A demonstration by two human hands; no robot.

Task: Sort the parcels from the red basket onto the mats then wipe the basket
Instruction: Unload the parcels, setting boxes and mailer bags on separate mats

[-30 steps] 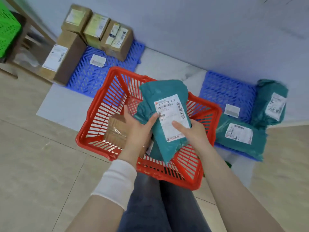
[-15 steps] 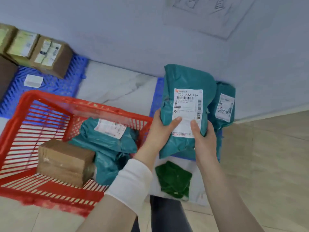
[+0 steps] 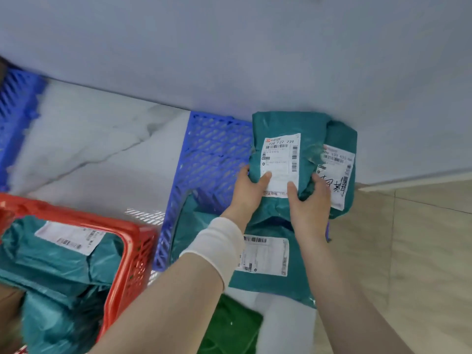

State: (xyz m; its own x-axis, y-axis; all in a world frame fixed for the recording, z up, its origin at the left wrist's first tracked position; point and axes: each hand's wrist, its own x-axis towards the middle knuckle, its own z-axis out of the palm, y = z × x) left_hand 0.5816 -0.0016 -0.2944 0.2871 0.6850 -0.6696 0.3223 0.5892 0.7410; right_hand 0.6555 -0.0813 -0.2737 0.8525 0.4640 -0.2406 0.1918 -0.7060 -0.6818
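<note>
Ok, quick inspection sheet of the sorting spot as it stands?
Surface: marble floor along the wall, beige tiles on the right.
Job's things: teal parcel held upright at the blue mat. A handwritten-label parcel sits right behind it and a flat parcel lies in front. The red basket holds more teal parcels. A second blue mat is at the left edge.
Clutter: green cloth on the floor at the bottom edge.
Hands: left hand and right hand grip the teal parcel's lower end, thumbs on its label.
Cables: nothing seen.
Surroundings: plain wall.
</note>
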